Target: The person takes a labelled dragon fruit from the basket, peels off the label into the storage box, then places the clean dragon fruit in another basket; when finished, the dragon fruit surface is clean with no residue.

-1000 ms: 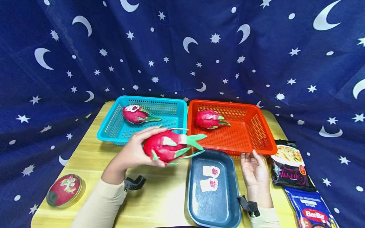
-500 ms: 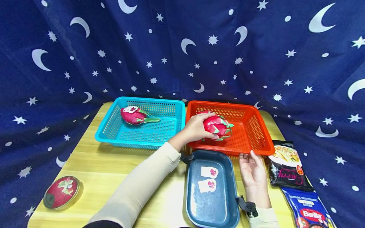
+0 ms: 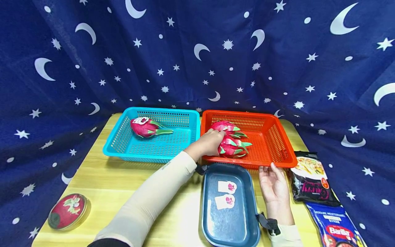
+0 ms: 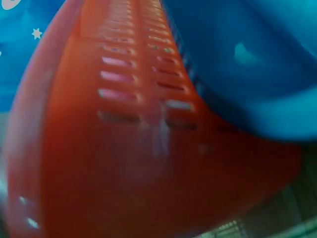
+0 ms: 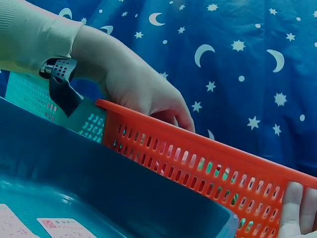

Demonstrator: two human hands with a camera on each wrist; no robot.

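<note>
In the head view my left hand (image 3: 212, 142) reaches into the red basket (image 3: 262, 151), its fingers bent over the blunt end of a dragon fruit (image 3: 231, 146). Another dragon fruit (image 3: 224, 127) lies right behind that one. From the right wrist view the left hand (image 5: 143, 89) dips over the basket's rim, its fingertips hidden by the wall. My right hand (image 3: 274, 183) lies palm up at the basket's near right side. Its fingers (image 5: 292, 201) rest fairly straight against the slotted wall. The left wrist view shows mostly the basket's red wall (image 4: 124, 168).
A turquoise basket (image 3: 151, 156) with one labelled dragon fruit (image 3: 145, 127) stands left of the red one. In front sits a dark blue tray (image 3: 229, 223) holding two paper tags (image 3: 227, 187). Food packets (image 3: 314, 178) lie at right, a round tin (image 3: 68, 211) at left.
My left hand has carried the dragon fruit from above the table rightward into the red basket and lowered it beside the other fruit. The right hand has stayed at the basket's edge.
</note>
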